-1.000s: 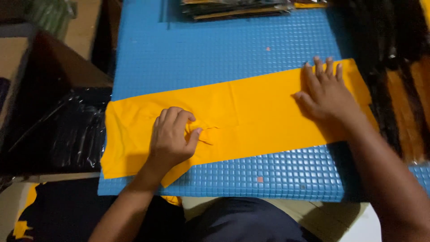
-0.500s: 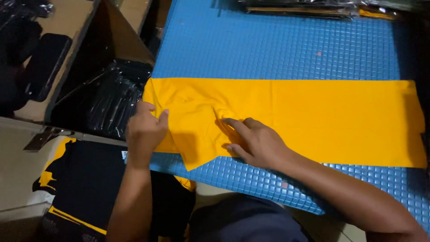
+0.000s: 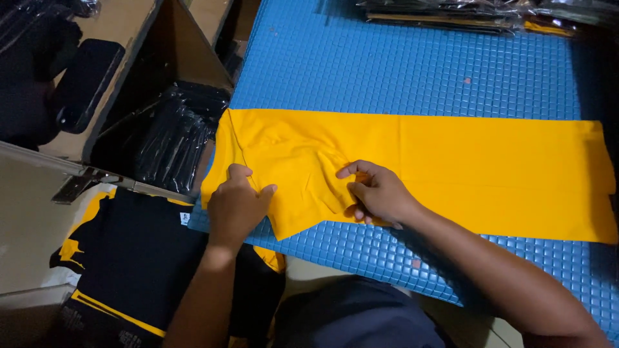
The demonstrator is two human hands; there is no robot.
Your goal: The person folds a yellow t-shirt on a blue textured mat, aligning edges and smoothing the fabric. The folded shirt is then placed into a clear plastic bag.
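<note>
Yellow garment (image 3: 412,164) lies folded lengthwise across blue studded mat (image 3: 400,71). Left hand (image 3: 235,206) pinches near-left edge of fabric, fingers closed on it. Right hand (image 3: 377,193) presses on bunched fold at centre, fingers curled, probably gripping cloth. Black plastic-wrapped bundles (image 3: 174,138) sit in box at left.

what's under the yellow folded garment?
Under the yellow folded fabric garment lies the blue square-textured mat; the mat beneath the cloth is covered, so anything there is hidden.
</note>
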